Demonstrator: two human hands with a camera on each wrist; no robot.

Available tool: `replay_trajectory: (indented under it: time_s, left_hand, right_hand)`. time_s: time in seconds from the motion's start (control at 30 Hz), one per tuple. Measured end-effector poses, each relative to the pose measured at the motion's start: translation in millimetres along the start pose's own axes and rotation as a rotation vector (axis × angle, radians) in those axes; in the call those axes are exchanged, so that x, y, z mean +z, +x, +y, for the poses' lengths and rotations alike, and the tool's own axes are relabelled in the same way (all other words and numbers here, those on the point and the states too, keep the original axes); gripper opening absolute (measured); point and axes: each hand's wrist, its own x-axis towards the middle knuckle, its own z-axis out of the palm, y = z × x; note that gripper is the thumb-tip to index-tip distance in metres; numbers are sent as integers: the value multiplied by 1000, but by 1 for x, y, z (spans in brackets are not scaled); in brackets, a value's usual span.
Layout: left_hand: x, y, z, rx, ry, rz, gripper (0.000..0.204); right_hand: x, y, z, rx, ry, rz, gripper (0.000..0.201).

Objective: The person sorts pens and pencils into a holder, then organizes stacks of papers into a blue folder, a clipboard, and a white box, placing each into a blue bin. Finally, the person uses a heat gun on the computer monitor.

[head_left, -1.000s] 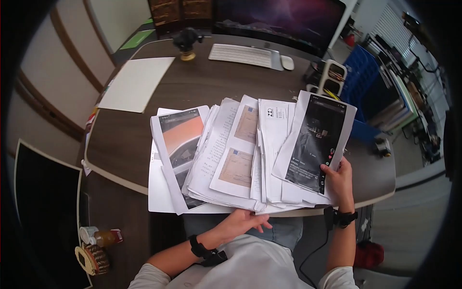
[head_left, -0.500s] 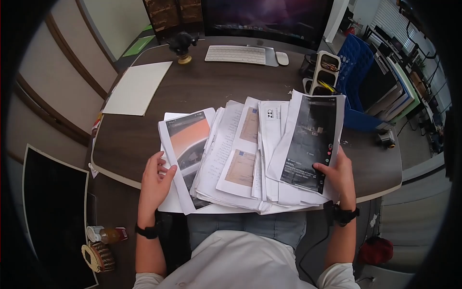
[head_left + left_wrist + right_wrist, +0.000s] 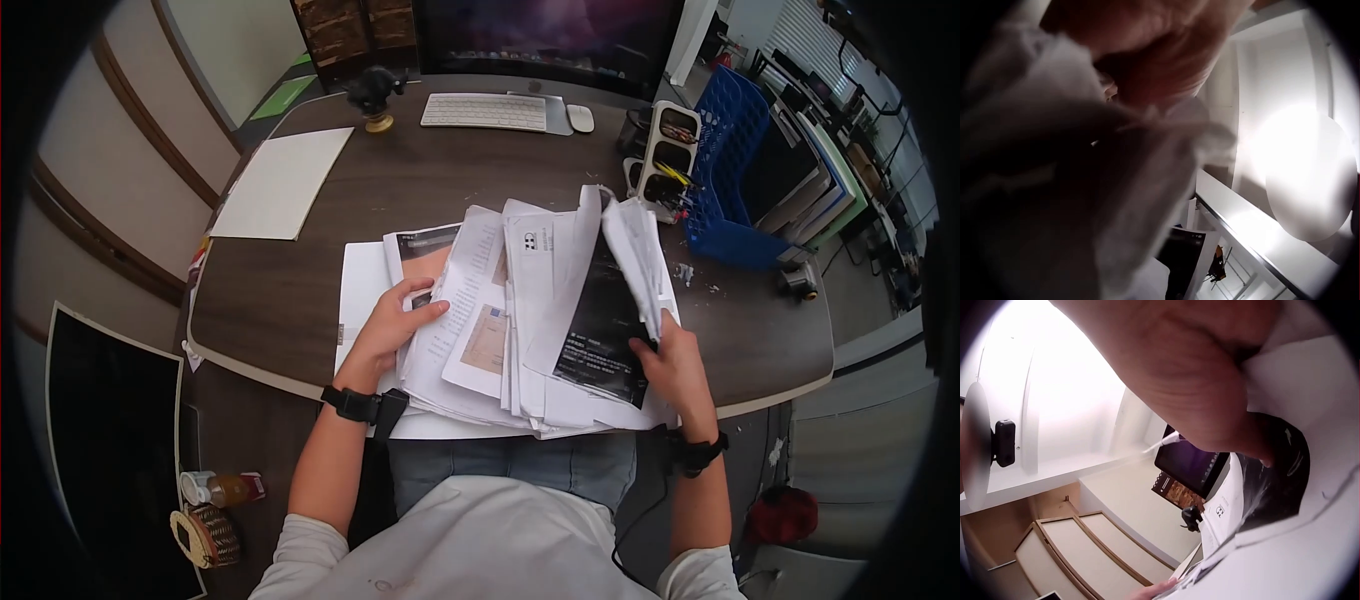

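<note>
A loose stack of printed papers (image 3: 470, 330) lies over a white sheet at the desk's front edge. At its left side my left hand (image 3: 385, 335) grips the papers, thumb over a text page, beside an orange-printed sheet (image 3: 425, 262). My right hand (image 3: 682, 372) holds the right edge, its thumb on a black-printed sheet (image 3: 603, 345) whose right side bends upward. Blurred paper (image 3: 1147, 206) hangs below my left hand (image 3: 1154, 50) in the left wrist view. The right wrist view shows my right hand (image 3: 1191, 375) with the thumb against the black print (image 3: 1279, 481).
Behind the papers are a keyboard (image 3: 484, 112), a mouse (image 3: 579, 119) and a monitor (image 3: 550, 45). A pen holder (image 3: 668, 155) and a blue file rack (image 3: 735, 240) stand at the right. Flat white board (image 3: 283, 185) and dark figurine (image 3: 375, 92) are at the left.
My left hand has moved from below the stack, past its left edge, onto the papers. The black-printed sheet under my right hand has bent upward, and the upper papers have shifted slightly left.
</note>
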Motion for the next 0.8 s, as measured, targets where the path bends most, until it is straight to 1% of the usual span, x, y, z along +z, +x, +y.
replay_trajectory:
  time_s: [0.07, 0.1, 0.13, 0.2, 0.3, 0.33, 0.37, 0.43, 0.47, 0.5, 0.53, 0.57, 0.63, 0.67, 0.7, 0.77, 0.8]
  left_hand:
    - [-5, 1, -9, 19, -32, -25, 51]
    - [-6, 1, -13, 41, -67, -48, 53]
    - [-4, -4, -14, 39, -64, -65, 53]
    - [3, -16, -16, 35, -147, -104, 48]
    - [11, -10, -29, -4, -158, -176, 44]
    - [18, -4, -27, 23, -149, -209, 37]
    - [20, 3, -25, 23, -158, -214, 37]
    - [24, 18, -20, -108, -278, -303, 33]
    - [27, 25, -20, -113, -299, -321, 32]
    - [31, 27, -16, -109, -306, -320, 32]
    - [36, 26, -10, -152, -326, -310, 34]
    - [40, 24, -4, -198, -342, -299, 36]
    - [48, 23, 3, -216, -327, -271, 38]
    - [50, 22, 4, -231, -311, -248, 40]
    - [47, 23, 0, -233, -307, -244, 40]
    - [40, 25, -13, -94, -145, -193, 36]
    - [34, 17, -13, -103, -144, -184, 36]
  right_hand:
    - [13, 3, 5, -22, -30, -34, 40]
    - [14, 5, 3, -12, -33, -23, 40]
    - [15, 8, 0, -4, -34, -50, 40]
    - [12, 16, 1, -9, -52, -88, 45]
    - [8, 32, 29, -8, -159, -75, 47]
    - [4, 36, 40, -34, -122, -71, 47]
    - [2, 38, 49, -51, -76, -48, 45]
    - [-3, 33, 55, 91, 266, -108, 44]
    - [-6, 26, 52, 89, 258, -112, 44]
    - [-10, 17, 45, 150, 340, -174, 43]
    - [-13, 12, 37, 211, 425, -236, 42]
    - [-15, 12, 30, 209, 425, -240, 42]
    - [-11, 12, 17, 345, 414, -374, 37]
    - [0, 14, 17, 320, 460, -401, 33]
    - [6, 18, 2, 381, 395, -447, 30]
    - [24, 20, -14, 225, 419, -447, 33]
    - [44, 20, -5, 106, 461, -396, 35]
